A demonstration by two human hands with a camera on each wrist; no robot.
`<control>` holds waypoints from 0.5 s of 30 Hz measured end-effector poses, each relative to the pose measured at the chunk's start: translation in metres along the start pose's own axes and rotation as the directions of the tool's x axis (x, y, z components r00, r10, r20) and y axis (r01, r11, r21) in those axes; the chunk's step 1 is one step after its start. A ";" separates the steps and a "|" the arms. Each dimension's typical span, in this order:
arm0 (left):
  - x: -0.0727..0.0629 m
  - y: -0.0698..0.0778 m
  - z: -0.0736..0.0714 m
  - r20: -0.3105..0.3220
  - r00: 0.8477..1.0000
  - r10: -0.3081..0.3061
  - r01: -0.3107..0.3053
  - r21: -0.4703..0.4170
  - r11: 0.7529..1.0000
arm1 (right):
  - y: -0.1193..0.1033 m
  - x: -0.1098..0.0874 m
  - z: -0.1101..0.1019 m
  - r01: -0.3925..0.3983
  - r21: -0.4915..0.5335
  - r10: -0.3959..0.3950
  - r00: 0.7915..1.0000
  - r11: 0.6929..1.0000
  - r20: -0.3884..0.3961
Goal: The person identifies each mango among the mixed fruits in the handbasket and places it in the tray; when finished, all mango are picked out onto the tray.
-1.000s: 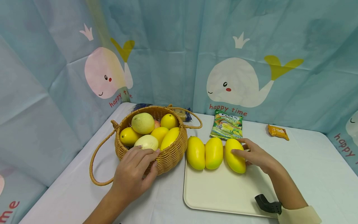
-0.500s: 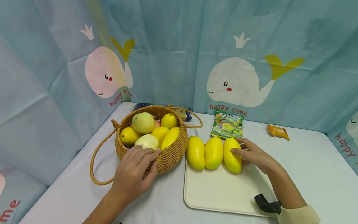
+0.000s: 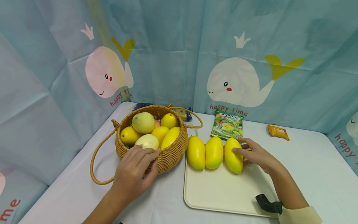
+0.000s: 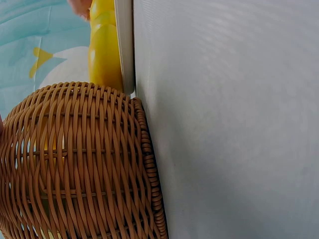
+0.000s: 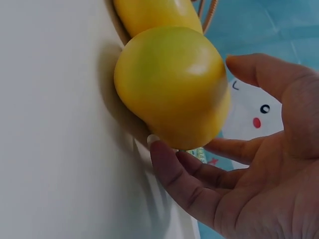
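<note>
Three yellow mangoes lie side by side across the back of a cream tray (image 3: 218, 196) in the head view. My right hand (image 3: 258, 157) holds the rightmost mango (image 3: 233, 158), thumb over its top and fingers round its far right side. The right wrist view shows that mango (image 5: 172, 84) end-on, with fingertips at its lower side. The middle mango (image 3: 214, 153) and left mango (image 3: 195, 152) stand close together. My left hand (image 3: 135, 169) grips the near rim of a wicker basket (image 3: 170, 160), fingers over the edge and thumb outside. Its fingertips are partly hidden.
The basket holds several yellow mangoes, a pale green fruit (image 3: 143, 123), a paler one (image 3: 147, 142) and a partly hidden reddish fruit (image 3: 157, 124). Behind the tray lies a green candy bag (image 3: 227, 124). An orange packet (image 3: 278, 132) is farther right. Blue-edged packaging (image 3: 181, 114) sits behind the basket.
My right hand has slid the rightmost mango left toward the middle one; since half a second ago it has shifted slightly back right. My left hand and the basket look unchanged.
</note>
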State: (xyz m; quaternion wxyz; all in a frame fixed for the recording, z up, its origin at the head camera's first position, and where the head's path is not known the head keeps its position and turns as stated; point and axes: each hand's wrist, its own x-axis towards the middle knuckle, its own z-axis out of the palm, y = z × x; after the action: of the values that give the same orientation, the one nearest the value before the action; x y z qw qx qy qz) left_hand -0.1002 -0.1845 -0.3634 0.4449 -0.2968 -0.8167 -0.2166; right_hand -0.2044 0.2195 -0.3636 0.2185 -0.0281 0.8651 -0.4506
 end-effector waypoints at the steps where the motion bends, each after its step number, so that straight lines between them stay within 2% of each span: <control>1: 0.000 0.000 0.000 0.000 1.000 0.000 0.000 0.000 1.000 | 0.000 0.000 0.000 0.000 -0.002 0.000 1.000 1.000 -0.003; 15: 0.000 -0.001 -0.001 0.012 1.000 -0.003 0.003 0.000 1.000 | -0.004 -0.004 0.003 0.032 -0.072 -0.034 0.999 0.997 -0.020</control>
State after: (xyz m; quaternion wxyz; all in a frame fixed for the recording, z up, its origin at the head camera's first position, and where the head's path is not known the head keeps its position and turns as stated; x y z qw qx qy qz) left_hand -0.1003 -0.1853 -0.3627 0.4397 -0.2971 -0.8198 -0.2154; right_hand -0.1998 0.2158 -0.3606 0.2006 -0.0455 0.8825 -0.4230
